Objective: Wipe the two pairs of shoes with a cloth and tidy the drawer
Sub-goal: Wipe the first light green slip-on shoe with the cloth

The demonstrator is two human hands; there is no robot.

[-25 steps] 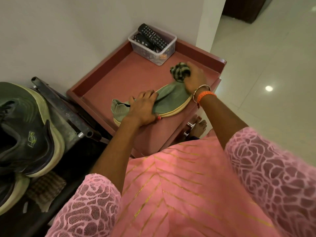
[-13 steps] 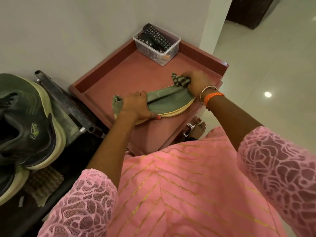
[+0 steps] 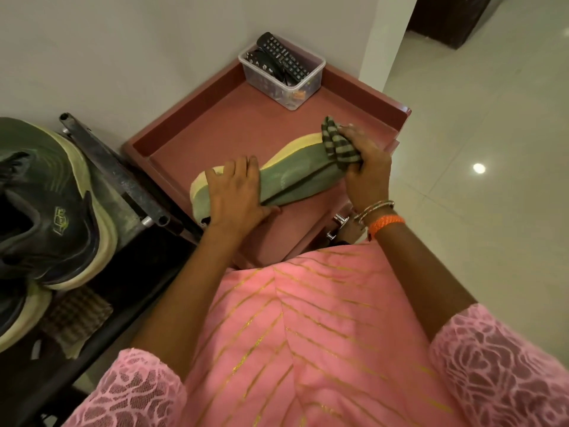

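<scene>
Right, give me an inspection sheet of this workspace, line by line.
Surface: red-brown cabinet top with a raised rim.
Job's things: green shoe lies on its side on the top; striped cloth is at its toe end; dark sneakers sit on the rack at left.
Clutter: clear plastic box with remote controls; a brown cloth on the rack.
Grippers: left hand grips the shoe's heel end; right hand grips the cloth.
Cables: nothing seen.
Surroundings: white wall, glossy tiled floor.
</scene>
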